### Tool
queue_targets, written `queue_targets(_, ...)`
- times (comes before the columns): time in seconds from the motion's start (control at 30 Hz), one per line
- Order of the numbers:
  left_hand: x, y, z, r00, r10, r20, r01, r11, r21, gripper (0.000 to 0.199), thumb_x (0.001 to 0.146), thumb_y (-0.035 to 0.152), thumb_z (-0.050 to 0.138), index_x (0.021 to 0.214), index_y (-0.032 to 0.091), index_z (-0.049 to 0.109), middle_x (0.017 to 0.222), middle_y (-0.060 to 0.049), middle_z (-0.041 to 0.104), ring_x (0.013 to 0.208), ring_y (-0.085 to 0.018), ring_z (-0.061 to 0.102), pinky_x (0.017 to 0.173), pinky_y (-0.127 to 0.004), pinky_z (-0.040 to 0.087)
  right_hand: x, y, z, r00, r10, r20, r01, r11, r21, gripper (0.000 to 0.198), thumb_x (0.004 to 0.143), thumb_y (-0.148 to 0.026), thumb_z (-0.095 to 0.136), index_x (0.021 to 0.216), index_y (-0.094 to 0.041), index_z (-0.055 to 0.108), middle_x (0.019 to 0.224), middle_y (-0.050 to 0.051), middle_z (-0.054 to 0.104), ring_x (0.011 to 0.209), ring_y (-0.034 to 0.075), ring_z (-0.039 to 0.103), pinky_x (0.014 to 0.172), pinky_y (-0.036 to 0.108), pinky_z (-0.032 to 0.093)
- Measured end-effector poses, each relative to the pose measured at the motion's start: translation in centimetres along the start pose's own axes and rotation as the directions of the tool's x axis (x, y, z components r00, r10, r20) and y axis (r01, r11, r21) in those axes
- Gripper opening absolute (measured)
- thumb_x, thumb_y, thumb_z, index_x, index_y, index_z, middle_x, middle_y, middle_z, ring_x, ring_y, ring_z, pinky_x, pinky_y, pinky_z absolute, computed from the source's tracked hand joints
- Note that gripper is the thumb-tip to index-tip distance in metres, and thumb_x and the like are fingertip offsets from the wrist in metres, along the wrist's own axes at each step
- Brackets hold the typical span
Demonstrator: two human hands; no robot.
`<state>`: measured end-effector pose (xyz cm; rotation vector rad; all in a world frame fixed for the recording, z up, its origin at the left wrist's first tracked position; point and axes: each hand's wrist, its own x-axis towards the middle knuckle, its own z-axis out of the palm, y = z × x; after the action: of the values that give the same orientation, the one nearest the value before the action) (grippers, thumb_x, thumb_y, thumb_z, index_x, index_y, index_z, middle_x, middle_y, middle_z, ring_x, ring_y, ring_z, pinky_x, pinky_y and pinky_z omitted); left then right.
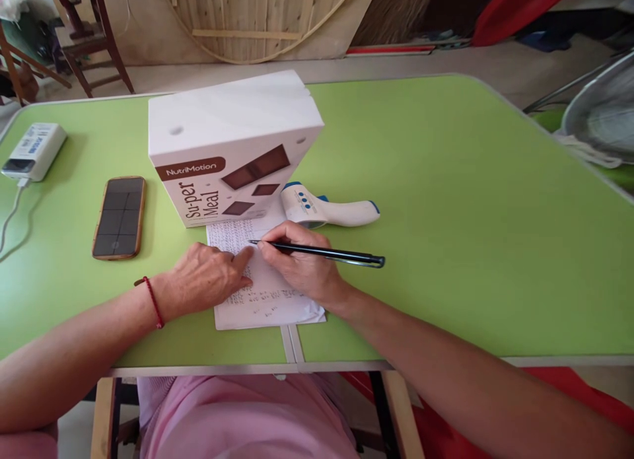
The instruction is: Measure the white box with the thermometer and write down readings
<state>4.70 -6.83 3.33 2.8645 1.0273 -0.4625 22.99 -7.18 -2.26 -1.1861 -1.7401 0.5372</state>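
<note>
My right hand [304, 261] grips a black pen [331, 253], its tip resting on or just over a sheet of paper [277, 310]. Rows of small handwriting cover the sheet's left side and part of its lower half. My left hand [211, 277] lies on the paper's left part, index finger stretched toward the pen tip and the thumb apart; it holds nothing. A white "NutriMotion Su-per Meal" box [232, 132] stands upright just beyond the paper, at its top edge. Right of the box, a white and blue infrared thermometer [331, 210] lies on its side.
On the left of the green table [446, 214] lie a phone [119, 218] in a brown case and a white power bank [34, 152] with a cable plugged in. Behind are a wooden chair [94, 43] and a round wooden panel [262, 16]. A fan [604, 109] stands at right.
</note>
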Motion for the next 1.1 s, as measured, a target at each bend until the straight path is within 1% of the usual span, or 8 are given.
queue_targets(0.1, -0.01, -0.01, -0.02, 1.000, 0.003, -0.001, -0.003, 1.000, 0.000, 0.038, 0.101, 0.038, 0.051, 0.129, 0.011, 0.051, 0.083, -0.008, 0.075, 0.071, -0.027, 0.073, 0.047, -0.030, 0.037, 0.02, 0.00, 0.00, 1.000, -0.008, 0.001, 0.008, 1.000, -0.020, 0.014, 0.080, -0.020, 0.061, 0.068, -0.023, 0.055, 0.057, -0.005, 0.061, 0.049, 0.010, 0.053, 0.049, 0.023, 0.043)
queue_targets(0.33, 0.04, -0.09, 0.21, 0.998, 0.017, -0.053, -0.017, 1.000, -0.006, 0.035, 0.100, 0.036, 0.052, 0.123, 0.010, 0.053, 0.078, -0.008, 0.074, 0.066, -0.025, 0.072, 0.046, -0.030, 0.037, 0.01, 0.06, 0.06, 1.000, -0.005, 0.013, 0.006, 0.999, -0.034, 0.014, 0.080, -0.020, 0.060, 0.068, -0.023, 0.054, 0.058, -0.005, 0.061, 0.050, 0.011, 0.053, 0.050, 0.023, 0.043)
queue_targets(0.57, 0.10, -0.10, 0.24, 0.999, 0.014, -0.040, -0.014, 1.000, -0.008, 0.035, 0.100, 0.036, 0.052, 0.124, 0.011, 0.053, 0.078, -0.008, 0.074, 0.067, -0.026, 0.072, 0.046, -0.030, 0.036, 0.04, 0.00, -0.02, 0.999, 0.023, 0.033, -0.022, 1.000, -0.018, 0.013, 0.079, -0.020, 0.060, 0.068, -0.023, 0.054, 0.057, -0.005, 0.061, 0.050, 0.011, 0.052, 0.050, 0.023, 0.042)
queue_targets(0.77, 0.02, 0.00, 0.00, 1.000, 0.003, 0.005, -0.002, 1.000, -0.007, 0.037, 0.101, 0.035, 0.052, 0.128, 0.011, 0.051, 0.082, -0.008, 0.075, 0.070, -0.027, 0.073, 0.047, -0.030, 0.036, 0.05, -0.07, -0.07, 0.999, 0.033, 0.038, -0.033, 0.999, -0.007, 0.013, 0.078, -0.020, 0.059, 0.067, -0.023, 0.053, 0.056, -0.005, 0.060, 0.049, 0.011, 0.051, 0.049, 0.023, 0.042)
queue_targets(0.97, 0.06, -0.11, 0.07, 0.999, 0.008, -0.033, -0.009, 1.000, -0.003, 0.037, 0.100, 0.037, 0.052, 0.126, 0.011, 0.052, 0.080, -0.009, 0.075, 0.068, -0.026, 0.072, 0.047, -0.029, 0.036, 0.00, -0.10, 0.07, 0.999, 0.041, -0.006, -0.041, 0.999, -0.019, 0.013, 0.079, -0.019, 0.058, 0.068, -0.023, 0.053, 0.057, -0.005, 0.059, 0.051, 0.011, 0.052, 0.051, 0.024, 0.043)
queue_targets(1.1, -0.04, 0.00, 0.00, 1.000, 0.008, -0.029, -0.009, 1.000, -0.021, 0.036, 0.100, 0.037, 0.052, 0.124, 0.010, 0.052, 0.080, -0.010, 0.074, 0.067, -0.026, 0.072, 0.049, -0.028, 0.039, 0.04, -0.16, 0.07, 0.999, 0.044, -0.002, -0.044, 0.999, -0.014, 0.014, 0.079, -0.018, 0.058, 0.067, -0.024, 0.052, 0.056, -0.005, 0.058, 0.051, 0.012, 0.051, 0.051, 0.025, 0.043)
